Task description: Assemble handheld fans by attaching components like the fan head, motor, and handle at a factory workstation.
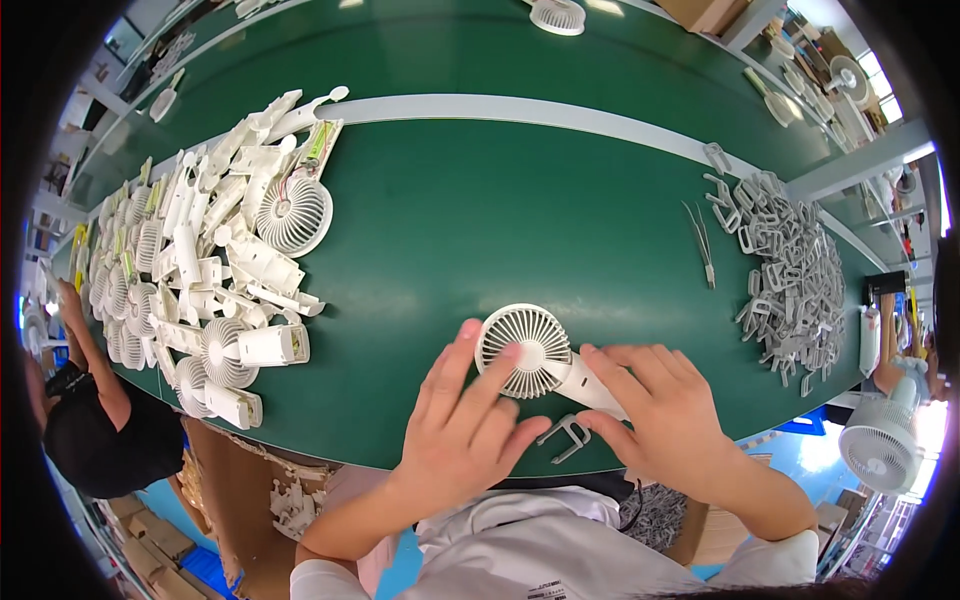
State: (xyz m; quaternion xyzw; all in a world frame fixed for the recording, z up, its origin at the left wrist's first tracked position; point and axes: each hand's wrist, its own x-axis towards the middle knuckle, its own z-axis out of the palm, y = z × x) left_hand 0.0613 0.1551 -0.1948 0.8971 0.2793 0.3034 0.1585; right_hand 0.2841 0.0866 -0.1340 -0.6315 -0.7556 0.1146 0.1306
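A small white handheld fan (pixel 524 352) lies on the green table in front of me, its round grille to the left and its handle (pixel 590 388) pointing down to the right. My left hand (pixel 465 430) has its fingers spread, with fingertips at the rim and on the grille. Over the handle lies my right hand (pixel 660 405), its fingers stretched out and thumb apart. A grey plastic clip (pixel 566 440) rests between my two hands near the table's front edge, close to the right thumb.
White fan housings, handles and part-built fans (pixel 225 260) are heaped on the left. A pile of grey clips (pixel 790 270) lies at the right, with metal tweezers (pixel 702 247) beside it. A pale strip (pixel 520 108) crosses the table behind. Another person (pixel 105 420) works at far left.
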